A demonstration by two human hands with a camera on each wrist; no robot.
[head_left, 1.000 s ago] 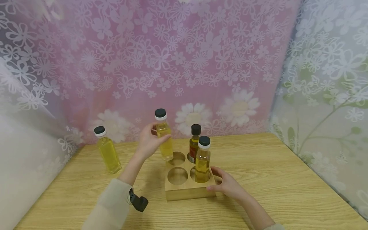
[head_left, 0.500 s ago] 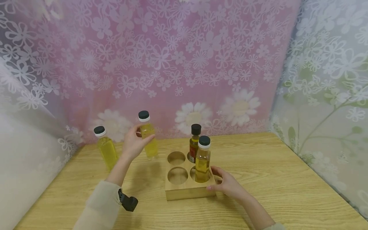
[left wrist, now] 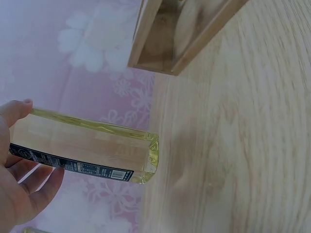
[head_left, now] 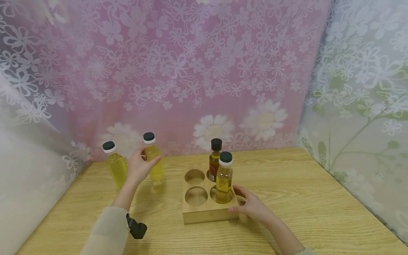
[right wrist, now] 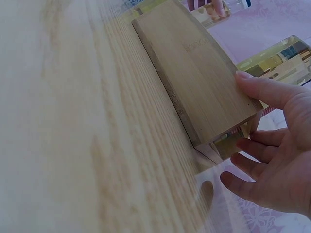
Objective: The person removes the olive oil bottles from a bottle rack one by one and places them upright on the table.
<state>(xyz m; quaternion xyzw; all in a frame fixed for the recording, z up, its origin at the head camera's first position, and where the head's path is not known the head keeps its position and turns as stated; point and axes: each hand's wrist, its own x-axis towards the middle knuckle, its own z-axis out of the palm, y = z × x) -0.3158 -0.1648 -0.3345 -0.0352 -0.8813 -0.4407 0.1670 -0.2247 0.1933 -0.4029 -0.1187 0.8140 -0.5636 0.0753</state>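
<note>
First bottle (head_left: 116, 168), far left: yellow liquid, black cap, white collar; stood on the wood-grained table (head_left: 302, 202), its lower part hidden by an arm. Pale sleeve (head_left: 106, 225), with a black device (head_left: 137, 229) fitted at the cuff. Left hand (head_left: 138, 168): wrapped about the second bottle (head_left: 156, 173), which is gripped between thumb and fingers. Second bottle: light yellow liquid, black cap, white collar; held nearly upright between the first bottle and the wooden rack (head_left: 207, 216). A dark label with barcode is shown in the left wrist view; whether the base is touching the table cannot be told. Wooden rack: set on the table, pierced by four round holes. Dark bottle (head_left: 213, 164), black-capped, red-labelled: seated in the rear right hole. Third bottle (head_left: 224, 179): golden liquid, black cap, white collar; stood in the front right hole. Right hand (head_left: 250, 205): the rack's right front corner is held between thumb and loosely bent fingers.
</note>
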